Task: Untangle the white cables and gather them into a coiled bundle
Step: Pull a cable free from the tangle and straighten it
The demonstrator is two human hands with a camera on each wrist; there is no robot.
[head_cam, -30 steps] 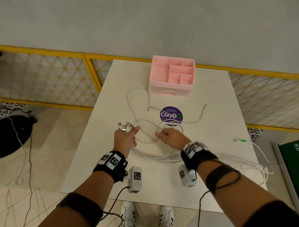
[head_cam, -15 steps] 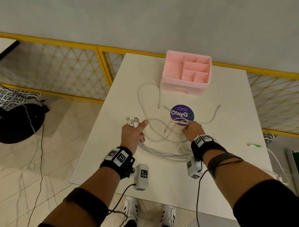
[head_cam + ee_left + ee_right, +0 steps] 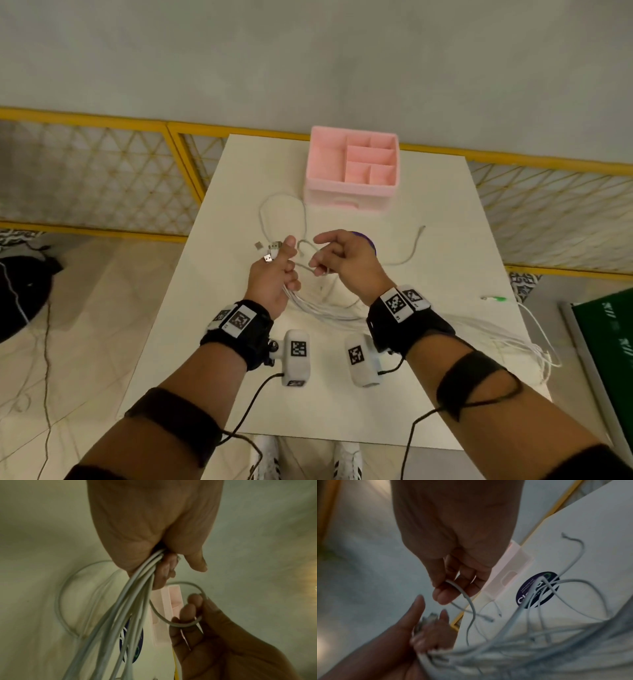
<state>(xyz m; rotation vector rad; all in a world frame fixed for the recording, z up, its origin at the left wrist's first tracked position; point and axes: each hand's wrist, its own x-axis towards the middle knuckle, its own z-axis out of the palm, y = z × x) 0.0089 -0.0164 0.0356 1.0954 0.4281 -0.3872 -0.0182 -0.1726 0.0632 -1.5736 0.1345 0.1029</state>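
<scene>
My left hand grips a bunch of white cables lifted above the white table, their USB plugs sticking out past the thumb. The strands sag from the fist to the table and trail off to the right edge. Close beside it, my right hand pinches a single white cable that curves in a loop between the two hands. More cable loops and a loose end lie flat on the table.
A pink compartment organiser stands at the back of the table. A round purple sticker shows beside my right hand. A green-tipped connector lies near the right edge. Yellow mesh fencing runs behind.
Both hands have risen from the table and come closer together. My right hand left the tangle by the sticker and now holds one cable up next to my left hand's bunch.
</scene>
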